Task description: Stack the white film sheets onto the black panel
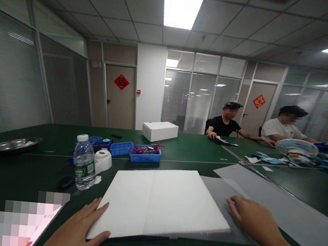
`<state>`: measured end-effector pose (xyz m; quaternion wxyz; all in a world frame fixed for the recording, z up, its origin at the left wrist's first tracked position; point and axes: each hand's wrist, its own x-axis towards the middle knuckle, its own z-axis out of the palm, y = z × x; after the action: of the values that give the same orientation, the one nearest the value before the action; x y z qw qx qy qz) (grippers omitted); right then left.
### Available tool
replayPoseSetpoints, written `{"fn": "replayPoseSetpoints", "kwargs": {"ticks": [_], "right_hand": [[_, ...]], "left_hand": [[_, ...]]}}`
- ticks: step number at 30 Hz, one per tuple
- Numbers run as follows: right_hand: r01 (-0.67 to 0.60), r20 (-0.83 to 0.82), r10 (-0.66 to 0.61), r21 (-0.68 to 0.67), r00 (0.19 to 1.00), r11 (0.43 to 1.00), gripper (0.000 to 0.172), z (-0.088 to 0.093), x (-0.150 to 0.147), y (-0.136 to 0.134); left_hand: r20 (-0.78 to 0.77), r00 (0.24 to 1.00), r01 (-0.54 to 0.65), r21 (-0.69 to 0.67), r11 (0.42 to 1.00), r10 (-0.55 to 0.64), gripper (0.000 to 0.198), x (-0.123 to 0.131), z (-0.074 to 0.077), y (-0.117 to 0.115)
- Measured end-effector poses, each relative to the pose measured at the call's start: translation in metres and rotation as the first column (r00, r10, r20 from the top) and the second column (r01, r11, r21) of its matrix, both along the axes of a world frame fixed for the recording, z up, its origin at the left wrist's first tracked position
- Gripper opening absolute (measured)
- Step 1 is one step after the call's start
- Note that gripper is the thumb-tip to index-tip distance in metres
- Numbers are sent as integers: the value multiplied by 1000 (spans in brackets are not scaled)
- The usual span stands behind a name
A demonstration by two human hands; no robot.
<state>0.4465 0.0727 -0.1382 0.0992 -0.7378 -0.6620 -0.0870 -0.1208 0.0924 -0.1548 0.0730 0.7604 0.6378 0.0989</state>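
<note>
A white board [160, 201] lies flat by the near edge of the green surface [18, 175]. The left hand [81, 228] is open, fingers apart, with its thumb on the board's near left corner. The right hand [251, 218] is open too. It lies flat on a gray sheet [288, 210], touching the board's right side. A bottle [84, 165] stands just left of the board. Blue trays [145, 156] sit farther back.
</note>
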Motion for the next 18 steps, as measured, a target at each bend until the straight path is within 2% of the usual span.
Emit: {"fn": "replayPoseSetpoints", "kwargs": {"ticks": [3,7,9,11,14,18], "right_hand": [[-6,-41,4,-33,999,999,59,0,-2,-1],[-142,-108,138,-39,985,989,62,-3,-16,-8],[-223,-172,219,-6,961,975,64,-4,-23,-11],[-249,-212,254,50,944,967,65,-5,-26,-12],[-145,-167,157,82,973,986,67,-5,-22,-9],[-11,-129,16,36,992,999,74,-7,-13,-3]], "left_hand": [[15,1000,6,13,1000,-6,81,0,0,-1],[7,1000,7,10,1000,-7,80,-1,1,-2],[2,1000,8,5,1000,-8,80,-2,0,-2],[-1,1000,12,3,1000,-12,81,-2,0,-1],[-10,1000,22,6,1000,-22,81,-3,0,-2],[-3,1000,22,1,1000,-22,83,-2,1,-3]]}}
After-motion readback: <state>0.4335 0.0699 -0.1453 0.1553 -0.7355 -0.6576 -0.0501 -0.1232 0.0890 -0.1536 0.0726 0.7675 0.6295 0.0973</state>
